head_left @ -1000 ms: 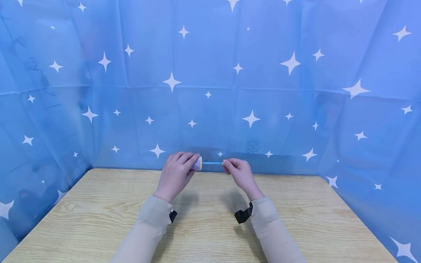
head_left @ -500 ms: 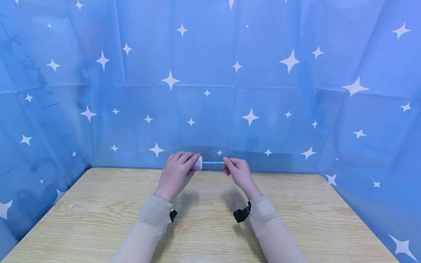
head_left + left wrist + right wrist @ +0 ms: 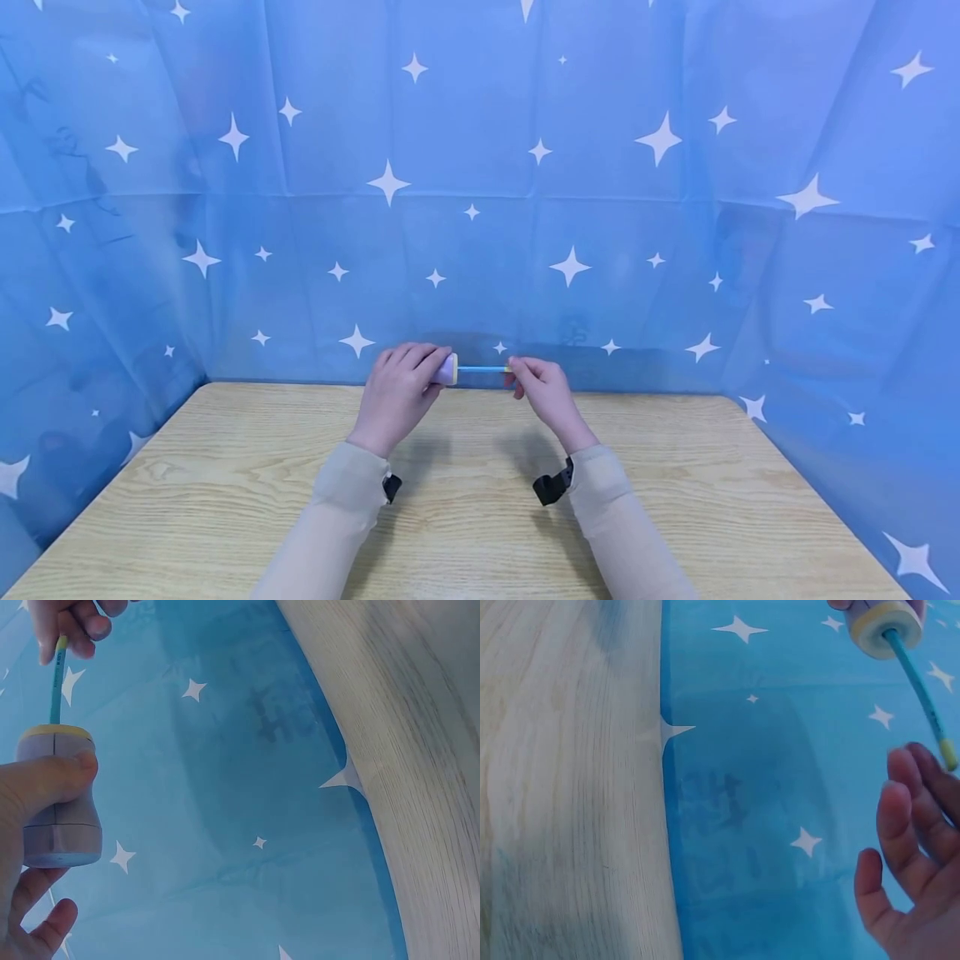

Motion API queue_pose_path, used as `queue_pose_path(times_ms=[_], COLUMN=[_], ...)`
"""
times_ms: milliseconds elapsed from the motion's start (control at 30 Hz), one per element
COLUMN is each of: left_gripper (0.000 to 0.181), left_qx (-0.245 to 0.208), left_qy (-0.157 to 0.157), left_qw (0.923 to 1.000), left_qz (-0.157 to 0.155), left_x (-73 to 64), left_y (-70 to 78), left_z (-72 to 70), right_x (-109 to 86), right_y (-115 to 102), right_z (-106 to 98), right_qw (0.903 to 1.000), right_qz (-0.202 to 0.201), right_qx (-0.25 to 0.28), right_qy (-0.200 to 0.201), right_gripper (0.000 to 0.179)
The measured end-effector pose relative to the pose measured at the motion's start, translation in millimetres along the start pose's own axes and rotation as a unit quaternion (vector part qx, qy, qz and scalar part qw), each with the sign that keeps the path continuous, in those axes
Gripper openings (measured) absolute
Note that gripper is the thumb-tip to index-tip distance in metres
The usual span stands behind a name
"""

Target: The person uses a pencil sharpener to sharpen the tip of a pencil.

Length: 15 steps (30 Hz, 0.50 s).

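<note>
Over the far edge of the table, my left hand (image 3: pixel 393 396) grips a lilac, waisted pencil sharpener (image 3: pixel 447 370) with a yellow rim. A teal pencil (image 3: pixel 482 368) with a yellow end sticks out of the sharpener's hole, pointing to the right. In the left wrist view, the thumb lies across the sharpener's body (image 3: pixel 67 814). My right hand (image 3: pixel 551 396) pinches the pencil's yellow end between thumb and forefinger. The right wrist view shows the pencil (image 3: pixel 919 686) entering the middle of the rim, while the other right fingers are loosely bent away from it. The pencil's tip is hidden inside.
A light wood-grain table (image 3: pixel 480 517) lies beneath both forearms. Behind it and at both sides hangs a blue cloth (image 3: pixel 480 108) with white stars. Each wrist wears a black camera, such as the right wrist camera (image 3: pixel 552 487).
Both hands have shifted very slightly up in the head view. Dark lettering seen on the pencil a second ago no longer faces the head camera, so the pencil has turned. Both grips are unchanged.
</note>
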<state>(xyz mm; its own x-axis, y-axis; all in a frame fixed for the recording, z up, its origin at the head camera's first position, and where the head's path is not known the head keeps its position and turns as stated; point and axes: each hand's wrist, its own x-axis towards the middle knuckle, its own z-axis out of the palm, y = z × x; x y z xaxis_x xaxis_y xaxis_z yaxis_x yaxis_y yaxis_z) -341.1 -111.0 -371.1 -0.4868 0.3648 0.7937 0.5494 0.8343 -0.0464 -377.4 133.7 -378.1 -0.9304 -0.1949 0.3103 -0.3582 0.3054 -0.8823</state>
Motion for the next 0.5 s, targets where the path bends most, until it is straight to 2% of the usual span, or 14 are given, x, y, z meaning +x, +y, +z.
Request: queue_pose_path(times_ms=[233,500], left_gripper=[0.048,0.049], left_qx=[-0.007,-0.003], left_qy=[-0.005,-0.010], left_qw=[0.9999,0.9998], left_qz=[-0.014,-0.017], left_x=[0.3,-0.9], left_y=[-2.3,-4.4], left_z=[-1.7,0.0], right_x=[-0.6,0.4], right_y=[-7.0,-2.2], right_z=[-10.1,-9.0], right_qw=[0.9996,0.9995], right_qz=[-0.012,-0.027], right_qx=[0.023,0.012], right_qy=[-0.007,-0.006], right_gripper=[0.028,0.027])
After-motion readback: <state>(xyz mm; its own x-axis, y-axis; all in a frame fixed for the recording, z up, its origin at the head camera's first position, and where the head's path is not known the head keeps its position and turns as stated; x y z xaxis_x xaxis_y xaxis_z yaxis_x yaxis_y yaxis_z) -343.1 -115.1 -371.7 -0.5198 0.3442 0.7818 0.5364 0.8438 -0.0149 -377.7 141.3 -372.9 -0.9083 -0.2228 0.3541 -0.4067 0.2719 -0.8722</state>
